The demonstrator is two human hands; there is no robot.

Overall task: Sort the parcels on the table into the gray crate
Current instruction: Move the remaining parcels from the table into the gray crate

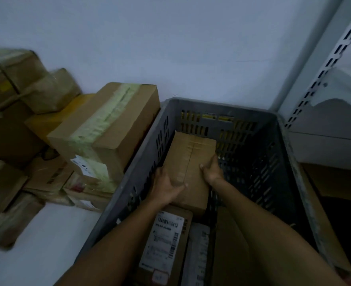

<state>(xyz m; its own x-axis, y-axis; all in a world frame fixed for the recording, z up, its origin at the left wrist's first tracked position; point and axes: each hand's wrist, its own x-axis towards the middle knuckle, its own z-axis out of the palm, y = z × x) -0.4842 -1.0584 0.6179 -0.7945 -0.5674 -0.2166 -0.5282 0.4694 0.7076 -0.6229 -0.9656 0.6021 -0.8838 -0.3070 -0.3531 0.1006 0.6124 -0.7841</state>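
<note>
— So, where do both hands sit?
— Inside the gray slotted plastic crate (251,112). The left hand (167,187) and the right hand (210,170) are clamped on the two long sides of a plain brown cardboard parcel sealed with clear tape (188,159), thumbs lying across its top face.
— Is that parcel down on the crate floor?
— Its near end rests over a second brown carton with a white shipping label (164,242), which lies at the near end of the crate. Whether the far end touches the floor, I cannot tell.
— Can the label be read?
— Only its layout: a barcode at the top, a bold line of characters under it, smaller barcodes down the right edge, and a reddish stamp box at the bottom. The text is too blurred to make out.
— Anything else in the crate?
— A pale wrapped packet with a small barcode (197,259), just right of the labelled carton.
— And outside?
— On the white bench (40,242) to the left, a heap of brown boxes. The nearest, a long cardboard box with a wide strip of pale tape (108,122), touches the crate's left wall and carries a small white label on its near end, unreadable.
</note>
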